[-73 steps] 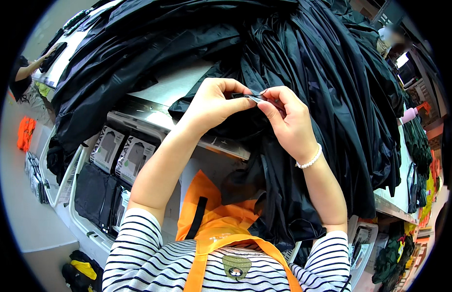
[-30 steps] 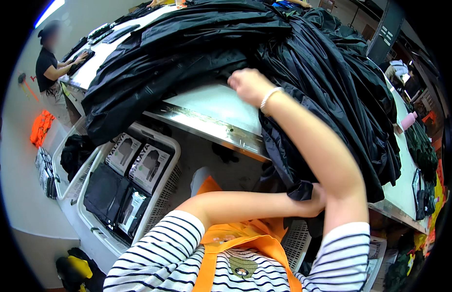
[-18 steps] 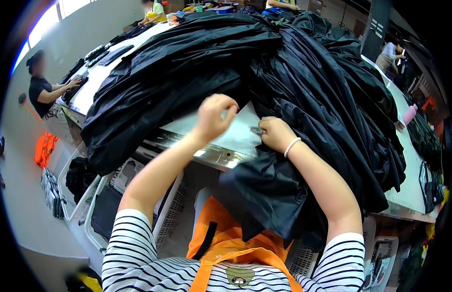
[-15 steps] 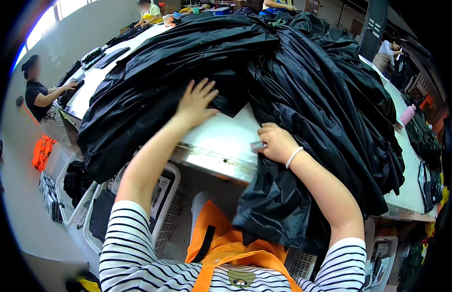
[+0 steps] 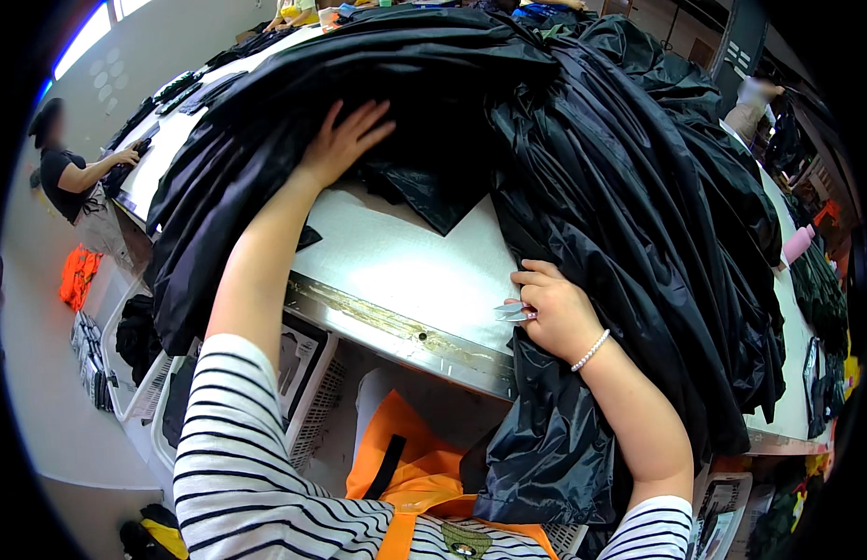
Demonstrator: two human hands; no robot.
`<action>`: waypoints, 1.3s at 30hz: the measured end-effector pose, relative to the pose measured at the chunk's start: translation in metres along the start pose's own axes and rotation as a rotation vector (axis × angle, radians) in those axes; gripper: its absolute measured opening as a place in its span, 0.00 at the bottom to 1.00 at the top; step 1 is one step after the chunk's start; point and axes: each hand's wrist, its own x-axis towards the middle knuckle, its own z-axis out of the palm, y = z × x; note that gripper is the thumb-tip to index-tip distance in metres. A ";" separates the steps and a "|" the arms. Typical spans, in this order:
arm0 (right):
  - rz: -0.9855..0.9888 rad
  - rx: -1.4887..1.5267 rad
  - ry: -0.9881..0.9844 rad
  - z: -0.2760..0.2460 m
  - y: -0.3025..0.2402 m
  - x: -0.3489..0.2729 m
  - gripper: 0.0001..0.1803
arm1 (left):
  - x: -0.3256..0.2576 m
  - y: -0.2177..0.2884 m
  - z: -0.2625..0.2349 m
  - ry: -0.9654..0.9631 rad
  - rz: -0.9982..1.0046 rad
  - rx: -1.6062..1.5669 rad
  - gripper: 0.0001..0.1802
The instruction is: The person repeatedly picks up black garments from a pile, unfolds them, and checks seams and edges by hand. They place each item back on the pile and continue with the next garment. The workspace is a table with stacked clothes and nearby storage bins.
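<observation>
Up on the white table (image 5: 396,271), the left hand (image 5: 345,140) lies flat on a heap of black garments (image 5: 377,84), its arm stretched long and nearly straight from the striped sleeve, fingers spread wide and pressing into the fabric at the far side of the bare tabletop. Nearer the table's front metal edge, the right hand (image 5: 555,317) rests with its elbow bent, wrist ringed by a pearl bracelet (image 5: 590,351), fingers curled tight around small silver snips (image 5: 510,310) whose tips poke out to the left over the bare surface. Just right of that hand, more black garment cloth (image 5: 657,243) tumbles off the table's edge and hangs below it.
</observation>
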 end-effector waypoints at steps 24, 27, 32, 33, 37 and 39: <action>0.457 0.025 0.431 0.029 0.044 0.035 0.12 | -0.052 0.149 -0.196 0.167 -0.268 -0.959 0.09; 0.357 -0.088 0.450 0.038 0.061 0.035 0.12 | -0.081 0.163 -0.228 0.210 -0.263 -0.988 0.11; 0.290 -0.066 0.347 0.032 0.041 0.028 0.12 | -0.124 0.162 -0.237 0.135 -0.324 -1.039 0.14; 0.259 -0.029 0.339 0.030 0.039 0.019 0.12 | -0.123 0.151 -0.247 0.173 -0.306 -0.978 0.13; -0.267 0.092 0.457 0.007 -0.016 -0.004 0.09 | -0.130 0.112 -0.236 -0.023 -0.437 -1.208 0.08; -0.158 0.330 0.359 -0.004 -0.061 -0.012 0.08 | -0.116 0.114 -0.244 0.050 -0.437 -1.209 0.08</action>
